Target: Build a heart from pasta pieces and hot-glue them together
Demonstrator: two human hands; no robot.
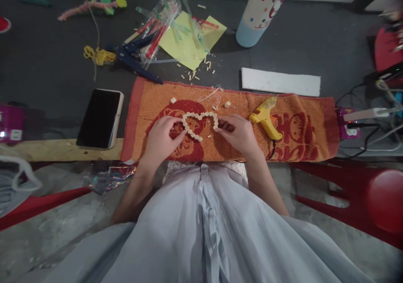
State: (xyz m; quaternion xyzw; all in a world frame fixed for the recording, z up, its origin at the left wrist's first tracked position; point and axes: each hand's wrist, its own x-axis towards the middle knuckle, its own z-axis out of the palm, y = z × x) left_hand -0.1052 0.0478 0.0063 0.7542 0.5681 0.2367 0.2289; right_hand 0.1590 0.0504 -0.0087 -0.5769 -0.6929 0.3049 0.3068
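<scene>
Between my hands is a heart-shaped outline (191, 130) built from small cream stick pieces, with a gap along its lower right side. Thumb and fingers of my left hand (163, 139) pinch its left edge. My right hand (238, 132) is closed at the right end of the outline, its fingertips on that end. Beneath lies an orange towel (302, 123) with dark red patterns. Small cream clusters sit above the heart, one (173, 100) to the left and another (227, 104) to the right. A yellow glue gun (267, 118) rests just right of my right hand.
Beyond the towel are dark blue pliers (135, 58), plastic-wrapped sticks (160, 31), yellow paper (182, 43), cut bits (192, 76), a white strip (281, 82) and a bottle (252, 30). A phone (100, 118) lies left. Cables (368, 125) run at right.
</scene>
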